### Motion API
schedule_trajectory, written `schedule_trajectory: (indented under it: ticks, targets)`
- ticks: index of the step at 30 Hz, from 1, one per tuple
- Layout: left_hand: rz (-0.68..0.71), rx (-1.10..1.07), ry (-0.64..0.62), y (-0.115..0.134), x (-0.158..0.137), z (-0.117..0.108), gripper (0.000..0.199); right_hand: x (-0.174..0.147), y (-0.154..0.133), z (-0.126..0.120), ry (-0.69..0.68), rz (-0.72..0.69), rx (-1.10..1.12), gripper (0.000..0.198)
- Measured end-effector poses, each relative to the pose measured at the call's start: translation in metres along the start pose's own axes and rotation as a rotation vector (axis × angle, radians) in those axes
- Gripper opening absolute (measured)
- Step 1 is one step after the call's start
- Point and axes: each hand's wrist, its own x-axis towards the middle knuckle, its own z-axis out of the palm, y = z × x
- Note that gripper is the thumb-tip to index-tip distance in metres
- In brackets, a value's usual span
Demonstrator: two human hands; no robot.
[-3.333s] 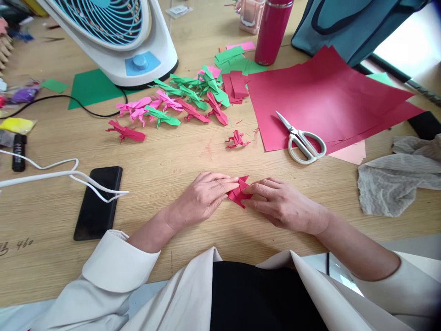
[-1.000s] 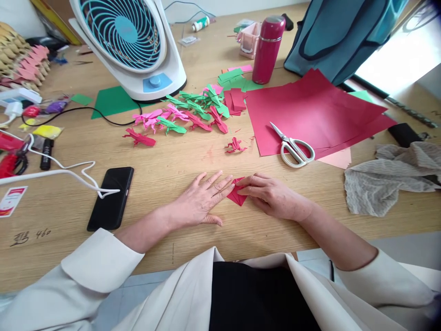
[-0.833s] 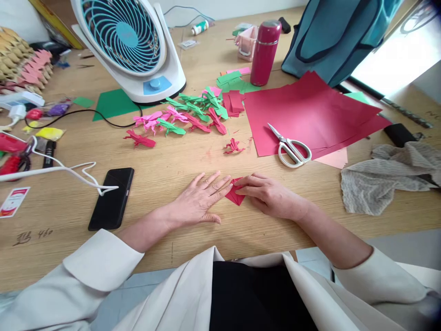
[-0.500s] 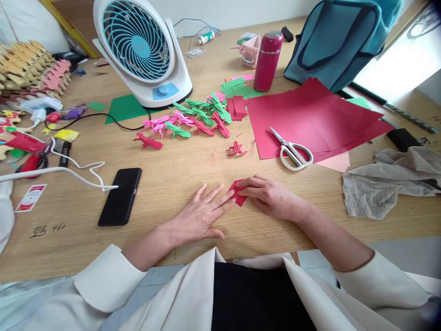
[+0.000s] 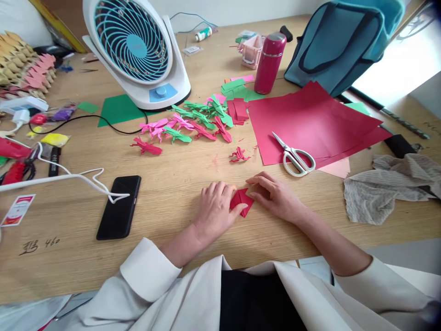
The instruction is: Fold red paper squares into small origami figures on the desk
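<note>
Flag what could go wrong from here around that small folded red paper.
The left grip has its thumb across the small folded red paper; if it slips, the creases might shift or open.

The small red paper figure sits loose just beyond both hands, so a forward nudge could bump or crush it.

The scissors lie partly on the large red sheets, near the right grip, which might knock them.

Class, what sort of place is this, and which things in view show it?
Probably a paper craft workspace, at home or in a workshop. On the light wooden tabletop lie folded green, pink and red paper figures and large red paper sheets, with white-handled metal scissors partly on the sheets.
</note>
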Motion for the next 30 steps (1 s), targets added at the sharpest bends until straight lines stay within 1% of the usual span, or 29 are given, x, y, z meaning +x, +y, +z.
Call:
schedule_trajectory:
  ticks: [1,3,5,7,9,11,13,15,17,18,20,21,23,25,26,27,28,30]
  targets:
    - [-0.053,0.020,-0.004,0.003,0.004,0.002,0.039,0.001,-0.001,0.001,0.003,0.018,-0.001,0.026]
    - [-0.117,0.048,-0.028,0.008,0.010,0.006,0.043,0.001,-0.002,0.003,0.008,0.054,0.000,0.026]
    - [-0.141,0.028,-0.046,0.010,0.013,0.008,0.039,0.002,-0.004,0.004,0.014,0.091,0.001,0.026]
    - [-0.144,-0.083,-0.056,0.010,0.013,0.007,0.031,0.002,-0.006,0.004,0.008,0.128,0.029,0.026]
    - [-0.155,-0.295,-0.047,0.005,0.013,0.004,0.024,0.004,-0.010,0.001,-0.008,0.188,0.135,0.027]
    - [-0.214,-0.574,-0.009,-0.004,0.015,-0.002,0.022,0.010,-0.016,-0.002,-0.035,0.260,0.306,0.030]
    - [-0.302,-0.852,0.065,-0.014,0.018,-0.009,0.024,0.022,-0.026,-0.004,-0.077,0.316,0.466,0.034]
    - [-0.376,-1.110,0.171,-0.024,0.023,-0.015,0.028,0.039,-0.037,0.000,-0.139,0.341,0.568,0.038]
    - [-0.432,-1.366,0.269,-0.031,0.027,-0.021,0.032,0.058,-0.047,0.010,-0.204,0.328,0.704,0.040]
    - [-0.459,-1.486,0.295,-0.033,0.029,-0.024,0.034,0.067,-0.051,0.017,-0.210,0.316,0.775,0.039]
    - [-0.499,-1.666,0.277,-0.037,0.030,-0.028,0.039,0.083,-0.056,0.033,-0.236,0.315,0.857,0.040]
    - [-0.513,-1.718,0.254,-0.040,0.030,-0.029,0.040,0.089,-0.056,0.042,-0.233,0.320,0.873,0.040]
    - [-0.528,-1.746,0.225,-0.047,0.030,-0.030,0.040,0.095,-0.054,0.057,-0.209,0.329,0.886,0.041]
    - [-0.545,-1.682,0.269,-0.055,0.030,-0.029,0.037,0.094,-0.050,0.068,-0.195,0.311,0.839,0.043]
    - [-0.548,-1.624,0.299,-0.060,0.030,-0.027,0.035,0.092,-0.048,0.072,-0.182,0.284,0.786,0.043]
    - [-0.544,-1.557,0.319,-0.065,0.030,-0.026,0.033,0.089,-0.046,0.074,-0.229,0.251,0.727,0.040]
    - [-0.536,-1.494,0.322,-0.069,0.030,-0.025,0.031,0.086,-0.045,0.075,-0.247,0.226,0.690,0.039]
    - [-0.529,-1.424,0.278,-0.075,0.030,-0.022,0.030,0.081,-0.043,0.074,-0.229,0.181,0.654,0.038]
